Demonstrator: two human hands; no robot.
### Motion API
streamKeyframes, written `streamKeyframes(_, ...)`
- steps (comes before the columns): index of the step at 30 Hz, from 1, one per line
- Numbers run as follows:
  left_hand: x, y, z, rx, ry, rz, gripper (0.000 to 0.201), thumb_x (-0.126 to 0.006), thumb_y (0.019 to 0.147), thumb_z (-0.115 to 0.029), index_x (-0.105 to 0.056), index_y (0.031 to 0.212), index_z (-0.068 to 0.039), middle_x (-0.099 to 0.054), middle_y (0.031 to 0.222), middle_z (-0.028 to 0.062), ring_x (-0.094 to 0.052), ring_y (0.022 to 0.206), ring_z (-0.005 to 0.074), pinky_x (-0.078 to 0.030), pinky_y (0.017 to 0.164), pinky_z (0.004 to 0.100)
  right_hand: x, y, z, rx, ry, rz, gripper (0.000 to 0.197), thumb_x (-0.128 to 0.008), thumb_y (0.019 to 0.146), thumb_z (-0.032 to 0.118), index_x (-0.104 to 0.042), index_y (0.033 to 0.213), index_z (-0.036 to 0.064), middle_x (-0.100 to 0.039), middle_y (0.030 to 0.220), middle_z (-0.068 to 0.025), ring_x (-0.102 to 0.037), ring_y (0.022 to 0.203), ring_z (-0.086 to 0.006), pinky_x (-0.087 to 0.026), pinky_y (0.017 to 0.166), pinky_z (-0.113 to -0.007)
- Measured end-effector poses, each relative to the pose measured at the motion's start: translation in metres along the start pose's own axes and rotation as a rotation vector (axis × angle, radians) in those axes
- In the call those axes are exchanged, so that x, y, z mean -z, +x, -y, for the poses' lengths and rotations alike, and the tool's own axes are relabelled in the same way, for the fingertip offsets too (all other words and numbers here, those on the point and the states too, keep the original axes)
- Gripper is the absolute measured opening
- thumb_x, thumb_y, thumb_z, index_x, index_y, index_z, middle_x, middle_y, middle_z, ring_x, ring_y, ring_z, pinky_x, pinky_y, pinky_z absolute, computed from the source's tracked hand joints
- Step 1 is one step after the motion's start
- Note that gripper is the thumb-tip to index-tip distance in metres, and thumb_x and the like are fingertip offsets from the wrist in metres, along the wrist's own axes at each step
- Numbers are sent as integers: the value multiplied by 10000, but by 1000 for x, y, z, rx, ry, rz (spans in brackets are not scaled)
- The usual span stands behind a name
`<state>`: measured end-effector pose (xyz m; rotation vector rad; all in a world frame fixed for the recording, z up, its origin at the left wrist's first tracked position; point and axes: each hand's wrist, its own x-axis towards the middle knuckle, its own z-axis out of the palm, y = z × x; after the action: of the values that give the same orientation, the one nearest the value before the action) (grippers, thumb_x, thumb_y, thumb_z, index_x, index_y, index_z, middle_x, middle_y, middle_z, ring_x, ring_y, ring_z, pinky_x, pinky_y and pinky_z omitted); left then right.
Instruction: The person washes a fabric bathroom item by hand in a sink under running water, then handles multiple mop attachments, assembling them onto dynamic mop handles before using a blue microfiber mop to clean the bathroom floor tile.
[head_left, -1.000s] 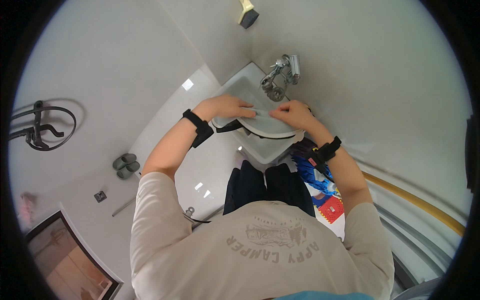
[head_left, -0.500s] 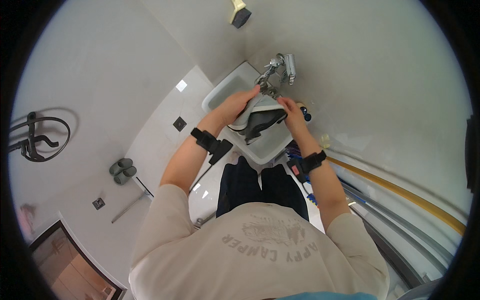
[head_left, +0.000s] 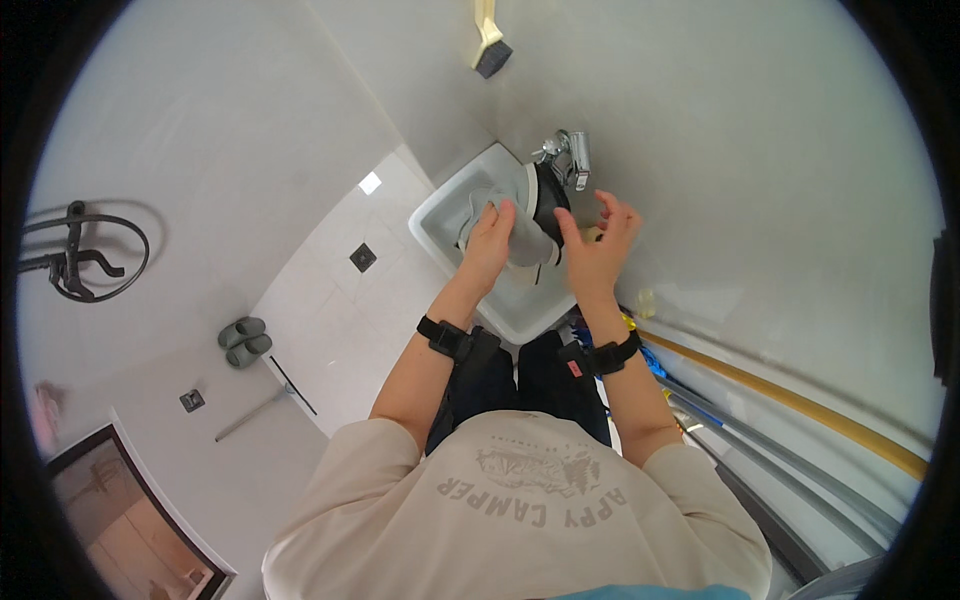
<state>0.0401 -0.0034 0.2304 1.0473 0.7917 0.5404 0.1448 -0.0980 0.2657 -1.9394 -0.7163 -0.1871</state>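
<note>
The grey and black shoe with a white sole edge [head_left: 525,225] lies in the white square wash basin [head_left: 440,215], its long axis running from the basin's near middle up toward the chrome tap [head_left: 568,158]. The dark end points at the tap; the grey end points back toward you. Which end is the toe you cannot tell from here.

The tap stands right behind the shoe's dark end, on the basin's far corner, and crowds that end. A yellow-handled brush with a dark head [head_left: 487,42] hangs on the wall well above the basin. A pair of grey slippers [head_left: 242,340] sits on the white tiled floor [head_left: 330,330] to your left, well apart. A yellow rail and grey pipes [head_left: 790,400] run along the wall to your right. Your legs in dark trousers [head_left: 520,380] stand just against the basin's near rim.

Your left hand [head_left: 490,245] lies over the shoe's grey part, fingers curled down onto it and gripping it. Your right hand [head_left: 598,250] is just beside the shoe's right side, fingers spread wide and lifted, holding nothing; the thumb comes near the sole edge, but you cannot tell whether it touches.
</note>
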Motion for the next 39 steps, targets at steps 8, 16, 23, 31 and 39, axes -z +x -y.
streamKeyframes(8, 0, -12, 5, -54, 156, -37, 420, -393, 952, -422, -502, 825, -37, -462, 768, 8, -419, 737, 100, -360, 658, 254, -17, 23, -14, -324, -13, 785, 222, -729, 725, 252, -648, 760, 49, -549, 853, -77, -503, 864, -223, -420, 714, -325)
streamKeyframes(16, -4, -18, 35, 154, -176, -57, 383, -502, 912, -406, -578, 831, -39, -468, 718, -57, -392, 663, 56, -339, 599, 219, -14, 44, -29, -723, 506, 658, 294, -708, 769, 234, -625, 883, -24, -595, 786, -22, -531, 715, -98, -418, 663, -221)
streamKeyframes(23, -15, -14, 46, 218, -462, -117, 292, -564, 886, -344, -616, 880, -57, -572, 814, -36, -467, 693, 43, -366, 619, 214, -7, 4, -27, -646, 289, 816, 334, -676, 810, 281, -625, 959, -14, -611, 825, -27, -546, 740, -100, -432, 662, -232)
streamKeyframes(31, -2, -12, 50, 501, -1120, -84, 381, -543, 880, -353, -531, 1092, -37, -579, 1064, 86, -543, 1004, 201, -422, 880, 339, 0, -7, -14, -282, 256, 910, 198, -620, 854, 176, -620, 944, 0, -594, 798, 20, -483, 718, -50, -405, 647, -208)
streamKeyframes(39, 6, 61, 105, 462, -1331, -206, 315, -495, 917, -216, -492, 1159, -14, -547, 1175, 130, -507, 1102, 268, -376, 989, 417, 7, -15, -19, -594, 449, 750, 196, -573, 894, 141, -603, 1021, -5, -592, 832, 27, -480, 712, -37, -394, 636, -187)
